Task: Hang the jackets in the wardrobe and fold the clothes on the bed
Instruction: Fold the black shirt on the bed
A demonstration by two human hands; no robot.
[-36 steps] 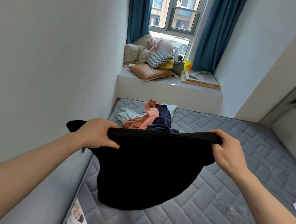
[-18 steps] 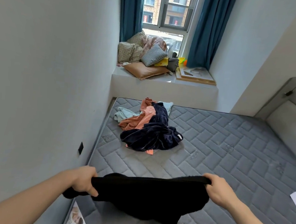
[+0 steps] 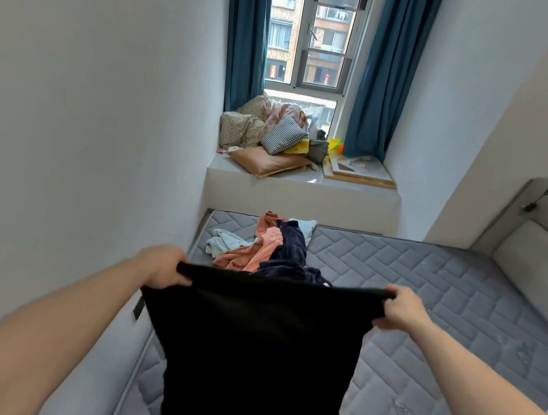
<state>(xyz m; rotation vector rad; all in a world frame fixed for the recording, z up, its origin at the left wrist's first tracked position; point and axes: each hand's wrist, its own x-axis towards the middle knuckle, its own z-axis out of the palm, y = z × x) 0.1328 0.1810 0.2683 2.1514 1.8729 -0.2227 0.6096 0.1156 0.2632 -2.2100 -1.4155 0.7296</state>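
Clothes are lying in a loose pile [image 3: 267, 250] on the far left part of the bed [image 3: 423, 308], close to the wall [image 3: 83, 122]: an orange piece, a dark navy piece draped over it and a pale blue piece beside them. The bed's grey quilted mattress is taking up the lower right of the view, with a padded headboard [image 3: 536, 246] rising at the right edge. A black garment [image 3: 251, 355] is hanging in the air above the near left side of the bed, stretched flat between two hands and partly hiding the pile behind it. The left hand [image 3: 163, 268] is gripping the garment's top left corner, with the fingers curled around the fabric. The right hand [image 3: 401, 308] is gripping the top right corner in the same way. Beyond the bed, pillows [image 3: 269, 140] are crowding the window ledge [image 3: 301, 183] between blue curtains [image 3: 375, 83].
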